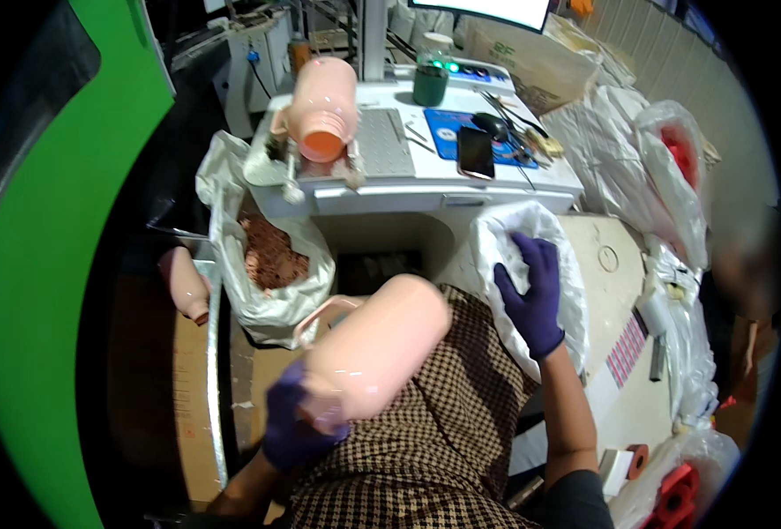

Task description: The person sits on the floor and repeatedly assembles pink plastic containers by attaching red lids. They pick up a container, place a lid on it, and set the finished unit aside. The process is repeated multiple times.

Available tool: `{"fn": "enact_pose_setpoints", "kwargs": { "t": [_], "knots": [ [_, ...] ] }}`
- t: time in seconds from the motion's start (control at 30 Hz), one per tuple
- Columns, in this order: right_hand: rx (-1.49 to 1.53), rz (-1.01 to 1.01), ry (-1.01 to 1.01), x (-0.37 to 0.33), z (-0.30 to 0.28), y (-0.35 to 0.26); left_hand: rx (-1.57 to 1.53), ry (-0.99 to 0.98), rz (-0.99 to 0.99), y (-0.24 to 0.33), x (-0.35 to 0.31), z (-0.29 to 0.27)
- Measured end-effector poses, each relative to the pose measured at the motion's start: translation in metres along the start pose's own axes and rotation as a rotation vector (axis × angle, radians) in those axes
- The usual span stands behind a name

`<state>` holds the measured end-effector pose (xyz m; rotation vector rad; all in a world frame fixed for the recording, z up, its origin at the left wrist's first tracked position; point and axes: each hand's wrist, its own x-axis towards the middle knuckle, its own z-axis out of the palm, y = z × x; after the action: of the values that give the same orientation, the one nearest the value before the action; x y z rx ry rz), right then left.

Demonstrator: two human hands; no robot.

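My left hand [289, 423], in a purple glove, is closed around the neck end of a glossy pink plastic jug [386, 344]. The jug lies tilted across my lap, its base up to the right and its handle on the upper left side. My right hand [533, 291], gloved alike, hovers at the opening of a white plastic sack [571, 309], fingers apart and nothing seen in them. What lies inside that sack is hidden. Another pink jug [327, 106] rests on the white machine table, its open mouth toward me.
A sack of brown-pink scraps [271, 251] stands at the left, beside another pink jug [186, 286]. On the white table [390, 196] are a phone [476, 152], a green-filled jar [431, 75] and hand tools [518, 128]. A green panel [33, 291] borders the left.
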<state>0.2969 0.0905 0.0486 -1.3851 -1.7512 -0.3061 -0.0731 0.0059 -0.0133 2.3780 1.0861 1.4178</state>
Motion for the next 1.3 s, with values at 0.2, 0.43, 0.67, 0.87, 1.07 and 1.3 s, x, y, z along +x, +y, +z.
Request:
{"fn": "enact_pose_setpoints", "kwargs": {
  "t": [0.2, 0.43, 0.67, 0.87, 1.07, 1.3],
  "knots": [
    [-0.035, -0.360, -0.162, 0.127, 0.162, -0.068, -0.229, 0.327, -0.689, -0.048, -0.104, -0.087],
    [-0.118, -0.384, -0.163, 0.155, 0.208, -0.078, -0.115, 0.519, -0.502, -0.039, -0.049, -0.087],
    [0.432, -0.431, -0.061, -0.050, -0.035, -0.083, -0.362, 0.660, -0.243, -0.078, 0.083, -0.058],
    [0.331, 0.527, 0.354, -0.196, -0.138, -0.075, 0.056, 0.460, 0.029, -0.136, 0.226, 0.057],
    [0.276, 0.634, 0.390, -0.237, -0.170, -0.058, 0.297, 0.344, 0.049, -0.177, 0.268, 0.103],
    [0.384, 0.342, 0.061, -0.196, -0.173, -0.082, 0.388, 0.234, -0.078, -0.205, 0.275, 0.094]
  ]
}}
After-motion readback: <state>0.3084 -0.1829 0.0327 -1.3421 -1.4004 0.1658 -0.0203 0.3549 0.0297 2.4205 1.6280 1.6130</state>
